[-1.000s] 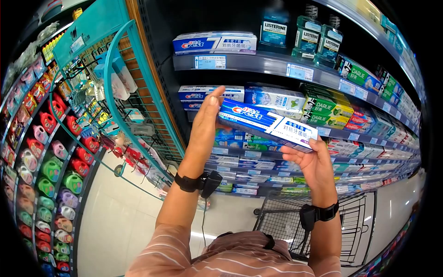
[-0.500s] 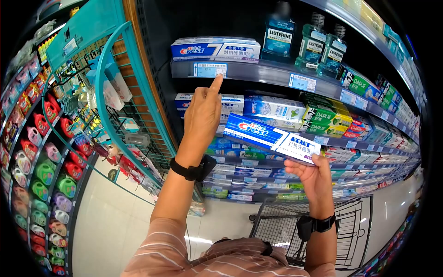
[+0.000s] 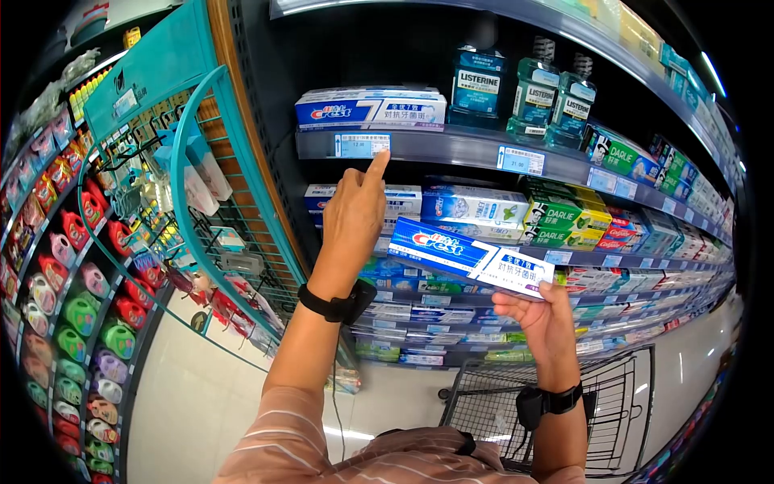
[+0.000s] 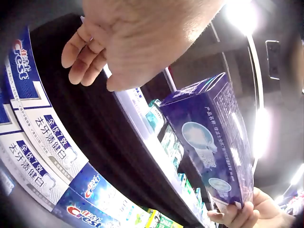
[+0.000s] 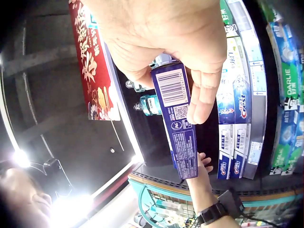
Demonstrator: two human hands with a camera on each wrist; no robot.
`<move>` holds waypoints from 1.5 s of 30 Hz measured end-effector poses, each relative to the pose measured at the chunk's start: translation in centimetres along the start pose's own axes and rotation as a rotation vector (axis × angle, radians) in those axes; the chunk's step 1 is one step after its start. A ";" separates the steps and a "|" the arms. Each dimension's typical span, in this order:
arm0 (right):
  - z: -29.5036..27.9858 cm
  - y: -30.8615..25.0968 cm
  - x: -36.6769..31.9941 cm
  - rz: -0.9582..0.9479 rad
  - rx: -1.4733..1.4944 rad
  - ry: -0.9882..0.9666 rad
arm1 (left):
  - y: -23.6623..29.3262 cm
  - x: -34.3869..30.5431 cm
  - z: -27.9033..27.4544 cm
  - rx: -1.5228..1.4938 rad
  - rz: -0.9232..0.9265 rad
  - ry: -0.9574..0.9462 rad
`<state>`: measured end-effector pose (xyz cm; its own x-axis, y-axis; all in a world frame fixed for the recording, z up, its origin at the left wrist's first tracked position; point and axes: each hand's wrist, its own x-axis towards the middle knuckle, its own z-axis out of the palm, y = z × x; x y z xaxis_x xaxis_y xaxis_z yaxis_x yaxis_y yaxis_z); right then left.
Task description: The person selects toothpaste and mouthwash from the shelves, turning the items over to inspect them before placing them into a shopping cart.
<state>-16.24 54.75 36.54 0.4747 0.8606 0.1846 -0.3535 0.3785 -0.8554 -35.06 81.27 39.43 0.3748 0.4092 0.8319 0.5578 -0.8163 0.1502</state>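
My right hand (image 3: 545, 327) grips one end of a blue-and-white Crest toothpaste box (image 3: 472, 256), thumb on its front and fingers behind. The box tilts down toward that hand, its printed front facing up at me. In the right wrist view the thumb and fingers pinch the box (image 5: 176, 121) near its barcode. My left hand (image 3: 355, 208) points with an extended index finger, the tip right at the lower right corner of a price tag (image 3: 360, 146) on the upper shelf edge. Its other fingers are bent and hold nothing.
Matching Crest boxes (image 3: 371, 111) lie above that tag, beside Listerine bottles (image 3: 477, 85). Darlie boxes (image 3: 564, 216) and other toothpaste fill the lower shelves. A teal wire rack (image 3: 179, 161) stands left, and a shopping cart (image 3: 500, 407) is below my right arm.
My left hand has left the toothpaste box's far end and risen to point at the price tag. My right hand keeps the box, now slightly lower. The shelves have shifted down in the head view.
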 end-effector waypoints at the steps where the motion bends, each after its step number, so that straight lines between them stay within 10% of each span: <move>1: 0.0 0.0 0.0 0.002 0.003 -0.003 | 0.1 0.1 -0.2 -0.016 0.004 0.021; 8: -0.4 -0.6 -0.1 -0.002 -0.005 0.004 | 0.4 6.8 -5.7 0.024 0.217 0.372; 20: -1.0 -2.6 -1.3 -0.110 0.052 0.002 | -4.0 16.8 -5.0 0.046 -0.026 -0.457; 45: -2.5 -2.4 -1.5 -0.124 0.140 -0.051 | -4.3 19.6 -5.2 -0.050 -0.184 -0.676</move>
<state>-14.10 51.66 37.15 0.4817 0.8191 0.3116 -0.4048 0.5234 -0.7498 -33.99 90.72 57.86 0.6647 0.6933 0.2783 0.6281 -0.7203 0.2944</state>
